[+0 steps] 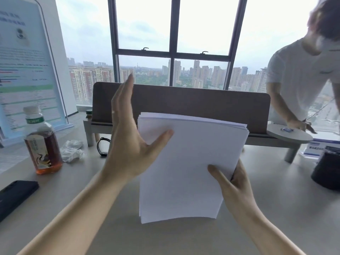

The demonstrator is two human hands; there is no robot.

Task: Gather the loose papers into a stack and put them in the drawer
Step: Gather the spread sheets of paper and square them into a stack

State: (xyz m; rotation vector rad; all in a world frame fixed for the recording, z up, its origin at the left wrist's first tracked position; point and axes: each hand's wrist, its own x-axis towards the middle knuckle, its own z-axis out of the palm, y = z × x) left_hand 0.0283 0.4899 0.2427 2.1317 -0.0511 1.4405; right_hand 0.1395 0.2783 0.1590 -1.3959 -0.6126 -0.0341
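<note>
A stack of white papers (185,162) stands nearly upright on its lower edge on the desk in front of me. My right hand (233,183) grips its right side, thumb on the front and fingers behind. My left hand (128,137) is flat and open against the stack's left edge, fingers pointing up, thumb resting on the front sheet. The sheet edges at the top are slightly uneven. No drawer is visible.
A tea bottle (41,142), crumpled tissue (71,150), a wristband (103,146) and a dark phone (14,196) lie to the left. A brown desk shelf (202,103) stands behind the papers. Another person (301,80) leans at the right; a black object (327,168) sits nearby.
</note>
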